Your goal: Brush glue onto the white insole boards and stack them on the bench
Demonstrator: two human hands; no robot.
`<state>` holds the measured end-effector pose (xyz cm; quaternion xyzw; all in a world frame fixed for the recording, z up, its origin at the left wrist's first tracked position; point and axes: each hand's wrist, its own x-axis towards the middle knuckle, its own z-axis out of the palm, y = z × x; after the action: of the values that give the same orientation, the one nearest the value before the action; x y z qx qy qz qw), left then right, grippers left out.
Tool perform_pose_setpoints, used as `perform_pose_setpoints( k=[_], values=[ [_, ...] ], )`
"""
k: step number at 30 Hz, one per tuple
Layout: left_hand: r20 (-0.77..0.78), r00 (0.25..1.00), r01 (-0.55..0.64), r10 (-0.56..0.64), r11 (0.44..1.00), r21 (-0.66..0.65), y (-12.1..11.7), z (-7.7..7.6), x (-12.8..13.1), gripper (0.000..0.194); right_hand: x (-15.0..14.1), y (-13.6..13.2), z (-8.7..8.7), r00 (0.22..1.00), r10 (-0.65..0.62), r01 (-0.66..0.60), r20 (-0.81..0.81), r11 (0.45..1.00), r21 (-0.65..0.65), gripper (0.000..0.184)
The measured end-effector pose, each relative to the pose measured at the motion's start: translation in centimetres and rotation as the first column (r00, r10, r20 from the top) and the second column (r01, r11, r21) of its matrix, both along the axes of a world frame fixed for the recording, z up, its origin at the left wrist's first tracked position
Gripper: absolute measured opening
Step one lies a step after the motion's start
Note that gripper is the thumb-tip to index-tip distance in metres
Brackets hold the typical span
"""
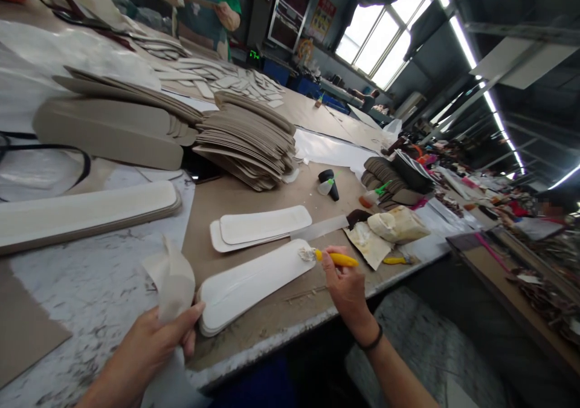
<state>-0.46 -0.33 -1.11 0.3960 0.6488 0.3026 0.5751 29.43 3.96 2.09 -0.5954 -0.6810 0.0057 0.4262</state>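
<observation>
My right hand (pixel 347 287) grips a yellow-handled brush (pixel 338 259), its bristles resting on the far right end of a white, round-cornered strip (pixel 258 284). That strip tops a small stack, and a wet-looking streak runs along it. A limp whitish band (pixel 174 278) is held in my left hand (pixel 158 335), whose thumb reaches the stack's near left end. Just behind lie two more white pieces (pixel 265 223), overlapping, with a translucent strip (pixel 319 228) beside them.
Fanned grey-brown panels (pixel 249 142) are piled behind, and a long white-topped stack (pixel 90 211) lies left. A glue-stained bag (pixel 401 223), another yellow brush (pixel 396 260) and small bottles (pixel 369 198) stand right. Across the table is another person (pixel 203 3). The table's front edge (pixel 317 320) runs close by.
</observation>
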Motion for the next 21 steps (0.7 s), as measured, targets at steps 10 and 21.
perform_pose_setpoints(
  k=[10,21],
  values=[
    [-0.027,0.998,0.051,-0.051,0.999,0.001,0.4,-0.9,-0.4,0.063,-2.8,-2.6,0.0,0.974,0.214,-0.216,0.075,0.976,0.025,0.012],
    [0.011,0.999,0.043,-0.043,0.998,-0.049,0.2,-0.5,-0.3,0.064,-4.3,-3.4,-0.1,0.968,0.247,-0.246,0.05,0.969,-0.014,0.013]
  ],
)
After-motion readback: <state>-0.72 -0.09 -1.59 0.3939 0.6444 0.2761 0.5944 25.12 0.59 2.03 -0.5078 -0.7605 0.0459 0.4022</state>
